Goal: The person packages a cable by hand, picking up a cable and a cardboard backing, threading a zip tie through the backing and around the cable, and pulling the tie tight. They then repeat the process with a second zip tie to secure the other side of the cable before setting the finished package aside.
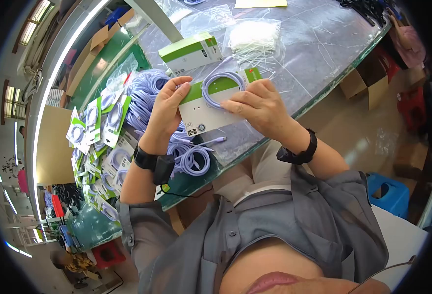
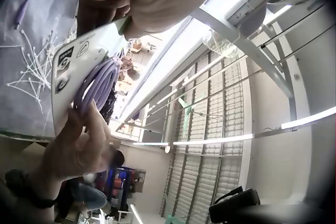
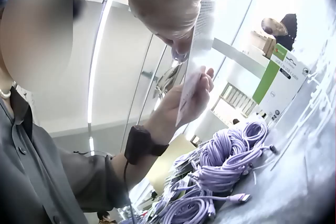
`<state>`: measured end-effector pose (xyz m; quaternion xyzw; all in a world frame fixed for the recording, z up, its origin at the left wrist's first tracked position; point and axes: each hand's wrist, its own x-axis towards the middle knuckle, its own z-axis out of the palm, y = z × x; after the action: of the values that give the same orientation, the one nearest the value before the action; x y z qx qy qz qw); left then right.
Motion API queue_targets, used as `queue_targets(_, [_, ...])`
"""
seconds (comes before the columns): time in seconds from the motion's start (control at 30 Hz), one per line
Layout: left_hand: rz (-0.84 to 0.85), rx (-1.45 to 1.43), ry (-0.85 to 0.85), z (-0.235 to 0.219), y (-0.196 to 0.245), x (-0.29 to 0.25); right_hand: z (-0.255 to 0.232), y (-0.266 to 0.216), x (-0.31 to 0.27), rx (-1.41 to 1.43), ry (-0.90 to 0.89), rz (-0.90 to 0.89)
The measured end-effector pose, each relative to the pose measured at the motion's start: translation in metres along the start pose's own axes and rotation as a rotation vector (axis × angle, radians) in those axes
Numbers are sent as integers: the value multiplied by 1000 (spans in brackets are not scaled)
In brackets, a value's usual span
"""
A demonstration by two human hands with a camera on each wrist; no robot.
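My left hand (image 1: 168, 107) grips the left edge of a green-and-white cardboard card (image 1: 196, 116), thumb on its face. Against the front of this card my right hand (image 1: 262, 107) pinches a coil of lilac cable (image 1: 205, 91) at its right side. The left wrist view has the coil (image 2: 100, 83) lying along the tilted card (image 2: 59, 95), with the right fingers (image 2: 90, 129) at its lower end. From the right wrist the card (image 3: 192, 71) appears nearly edge-on. Both hands hold the work above the table's front edge.
Loose lilac cable coils (image 1: 150, 90) heap on the table (image 1: 304, 59) to the left, beside many carded cables (image 1: 92, 128). Behind the hands stand a green-and-white box (image 1: 189, 55) and a bag of white ties (image 1: 254, 36). A blue stool (image 1: 390, 196) is at the right.
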<state>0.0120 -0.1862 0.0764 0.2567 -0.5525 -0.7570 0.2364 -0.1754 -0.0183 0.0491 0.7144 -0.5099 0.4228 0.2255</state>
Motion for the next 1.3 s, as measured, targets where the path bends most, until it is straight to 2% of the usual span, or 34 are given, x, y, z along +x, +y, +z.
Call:
queue_targets(0.03, [2, -10, 2, 4, -4, -6, -2, -1, -4, 20, -42, -26])
queue_targets(0.13, [-151, -143, -20, 14, -17, -20, -7, -6, -15, 56, -89, -73])
queue_targets(0.23, [-181, -166, 22, 21, -27, -28, -22, -16, -17, 147, -188, -31])
queue_targets(0.37, [-207, -248, 33, 21, -34, -37, -34, -24, -22, 110, -224, -61])
queue_targets(0.43, [-205, -281, -17, 20, -37, -41, -33, -24, -26, 55, -138, -73])
queue_targets(0.5, [-108, -496, -138, 42, -24, -62, -38, -28, -23, 27, -105, -18])
queue_targets(0.53, [2, -541, -295, 44, -30, -66, -40, -30, -21, 8, -78, 38])
queue_targets(0.57, [6, -534, -296, 53, -34, -73, -39, -30, -19, 7, -69, 35])
queue_targets(0.63, [115, -411, -185, 76, -49, -86, -38, -33, -17, -8, -64, -24])
queue_targets(0.67, [194, -453, -143, 88, -58, -87, -37, -35, -17, -3, -66, -29])
queue_targets(0.7, [200, -457, -135, 90, -63, -88, -35, -37, -16, 41, -86, -62])
queue_targets(0.77, [149, -473, 87, 93, -71, -87, -35, -39, -17, 92, -113, -99])
queue_targets(0.87, [219, -455, 107, 110, -72, -93, -40, -40, -19, 225, -133, 23])
queue_targets(0.93, [246, -472, 117, 116, -75, -96, -47, -42, -18, 384, -72, 139])
queue_targets(1.13, [284, -466, 118, 120, -90, -100, -46, -31, -30, 486, -164, 156])
queue_targets(1.23, [330, -351, 122, 122, -96, -102, -51, -34, -32, 480, -196, 148])
queue_targets(1.3, [309, -362, 198, 124, -102, -104, -51, -36, -34, 467, -195, 139])
